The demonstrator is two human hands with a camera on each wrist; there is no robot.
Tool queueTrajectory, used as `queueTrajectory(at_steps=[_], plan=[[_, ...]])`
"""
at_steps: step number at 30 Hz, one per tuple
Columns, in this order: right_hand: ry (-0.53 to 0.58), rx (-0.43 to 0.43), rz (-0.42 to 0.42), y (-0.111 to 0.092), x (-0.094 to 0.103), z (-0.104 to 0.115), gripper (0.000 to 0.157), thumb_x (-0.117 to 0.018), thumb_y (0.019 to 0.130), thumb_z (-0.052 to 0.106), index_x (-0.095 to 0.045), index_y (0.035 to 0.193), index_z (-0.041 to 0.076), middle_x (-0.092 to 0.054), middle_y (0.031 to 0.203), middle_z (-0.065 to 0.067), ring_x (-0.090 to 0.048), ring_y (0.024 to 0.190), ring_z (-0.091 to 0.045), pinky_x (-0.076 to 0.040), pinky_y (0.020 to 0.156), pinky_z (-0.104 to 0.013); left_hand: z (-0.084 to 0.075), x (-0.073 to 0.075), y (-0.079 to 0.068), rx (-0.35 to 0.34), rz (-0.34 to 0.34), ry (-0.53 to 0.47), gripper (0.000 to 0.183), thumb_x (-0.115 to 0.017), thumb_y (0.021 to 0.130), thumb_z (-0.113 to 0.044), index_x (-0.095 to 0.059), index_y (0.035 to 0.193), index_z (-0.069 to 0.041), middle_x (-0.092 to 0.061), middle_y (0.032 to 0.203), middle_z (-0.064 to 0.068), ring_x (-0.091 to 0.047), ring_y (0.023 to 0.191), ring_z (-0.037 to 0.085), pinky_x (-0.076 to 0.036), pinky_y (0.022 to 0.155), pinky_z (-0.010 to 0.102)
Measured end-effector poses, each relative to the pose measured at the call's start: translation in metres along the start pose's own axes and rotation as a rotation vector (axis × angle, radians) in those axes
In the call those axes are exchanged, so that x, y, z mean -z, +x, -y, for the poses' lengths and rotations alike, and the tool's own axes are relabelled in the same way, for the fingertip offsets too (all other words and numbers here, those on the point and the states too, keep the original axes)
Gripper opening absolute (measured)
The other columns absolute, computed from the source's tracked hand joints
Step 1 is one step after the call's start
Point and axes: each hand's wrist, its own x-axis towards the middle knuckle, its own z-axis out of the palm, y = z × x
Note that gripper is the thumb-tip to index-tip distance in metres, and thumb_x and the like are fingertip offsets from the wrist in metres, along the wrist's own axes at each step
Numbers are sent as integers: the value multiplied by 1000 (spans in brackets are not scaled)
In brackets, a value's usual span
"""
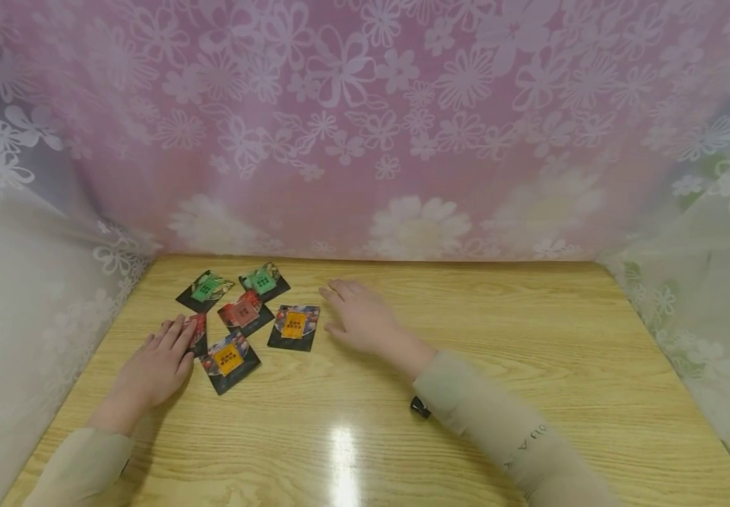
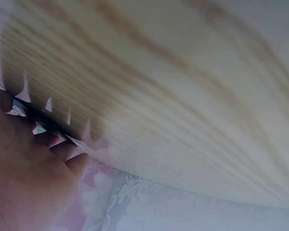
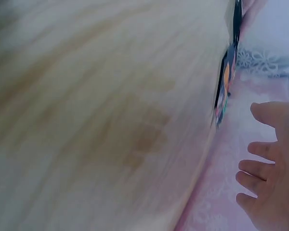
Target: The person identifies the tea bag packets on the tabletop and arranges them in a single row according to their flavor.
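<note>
Several flat, dark square packets lie on the wooden table at the left. Fingers of my left hand (image 1: 157,362) are stretched over a red-labelled packet (image 1: 198,336) and cover most of it. Close by its thumb is an orange-labelled packet (image 1: 229,362). Farther back are another red-labelled packet (image 1: 246,313) and two green-labelled ones, a left packet (image 1: 205,291) and a right packet (image 1: 265,282). My right hand (image 1: 365,320), fingers spread and holding nothing, is just right of a second orange-labelled packet (image 1: 293,328); the right wrist view shows this hand (image 3: 269,168) apart from the packets.
A small black object (image 1: 419,407) sits beside the right sleeve, partly hidden by it. Flowered pink curtain (image 1: 365,141) hangs behind the table (image 1: 529,317), with pale flowered sheets at both sides. Light glares off the tabletop near the front.
</note>
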Motion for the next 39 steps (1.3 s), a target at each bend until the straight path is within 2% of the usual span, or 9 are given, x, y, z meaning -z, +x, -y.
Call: queueTrajectory(at_steps=[7, 14, 25, 30, 39], plan=[[-13, 65, 19, 16, -7, 25, 61, -59, 108, 39, -47, 160, 9, -44, 168, -12, -42, 157, -30, -31, 134, -44, 0, 1, -1, 6, 9, -7, 61, -43, 114, -27, -30, 164, 6, -23, 169, 37, -27, 154, 59, -27, 125, 74], [-59, 143, 68, 30, -13, 40, 60, -59, 109, 41, -47, 161, 12, -47, 167, -8, -44, 156, -24, -32, 133, -38, -2, 1, -1, 5, 4, -14, 62, -44, 113, -26, -29, 164, 6, -23, 169, 37, -27, 154, 59, -27, 125, 74], [-67, 140, 183, 36, -18, 48, 68, -57, 110, 45, -34, 168, 18, -44, 169, -6, -44, 156, -23, -40, 129, -36, -1, -1, -1, -3, -4, -2, 62, -43, 114, -27, -29, 165, 5, -24, 169, 36, -27, 154, 58, -27, 125, 73], [-84, 143, 201, 35, -21, 49, 67, -52, 111, 46, -33, 168, 16, -40, 171, -7, -41, 158, -24, -37, 131, -36, 1, -2, -1, 0, -6, -2, 62, -42, 114, -28, -29, 165, 5, -24, 169, 36, -27, 154, 58, -26, 126, 73], [12, 153, 222, 31, -22, 39, 68, -55, 111, 43, -31, 169, 18, -34, 174, -5, -36, 160, -24, -37, 131, -37, -1, -1, -2, -1, -12, 1, 61, -43, 114, -26, -30, 164, 6, -24, 169, 36, -27, 154, 59, -27, 126, 73]])
